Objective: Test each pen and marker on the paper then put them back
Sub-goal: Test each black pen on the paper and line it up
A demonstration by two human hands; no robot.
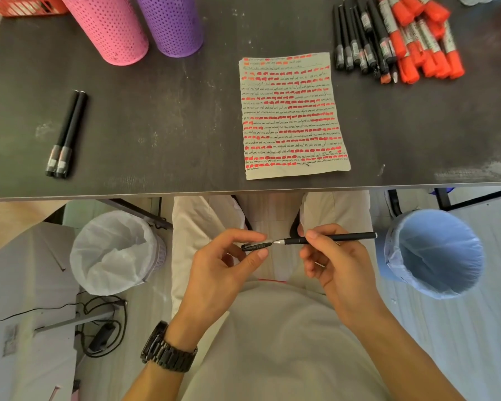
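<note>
Over my lap, below the table edge, my right hand holds a black pen level, its silver tip pointing left. My left hand pinches the pen's black cap right at that tip. The test paper, filled with rows of red marks and black scribbles, lies on the dark table. A pile of black pens and red-capped markers lies at the table's far right. Two black pens lie side by side at the left.
A pink perforated cup and a purple one stand at the back left, beside an orange basket. Under the table stand a white-lined bin at left and a blue-lined bin at right. Cables lie on the floor at left.
</note>
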